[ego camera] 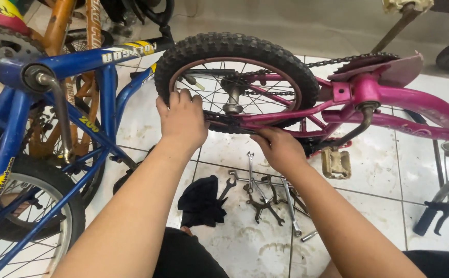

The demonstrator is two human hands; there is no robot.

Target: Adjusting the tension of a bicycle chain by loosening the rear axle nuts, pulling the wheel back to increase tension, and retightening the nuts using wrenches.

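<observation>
White tiled floor, stained and wet-looking in patches; workshop setting with several bicycles.

Item: pink bicycle, small, upside down, centre to right of view. Rear wheel with knobby black tyre raised at centre; chain running along the top to the sprocket; beige pedal hanging low near the floor.

Left hand: fingers curled over the lower left of the tyre and rim, gripping it.

Right hand: closed around the lower pink frame stay just beneath the wheel, fingertips at the chain area; whether it holds a small tool cannot be told.

Below the hands, on the tiles: heap of wrenches, mixed open-end and ring types, metal; black cloth just left of them.

Left of view: blue bicycle, its frame close beside the pink wheel, its own wheel at lower left; orange bicycle frame behind it.

Right edge: handlebar with black grip resting on the floor.
</observation>
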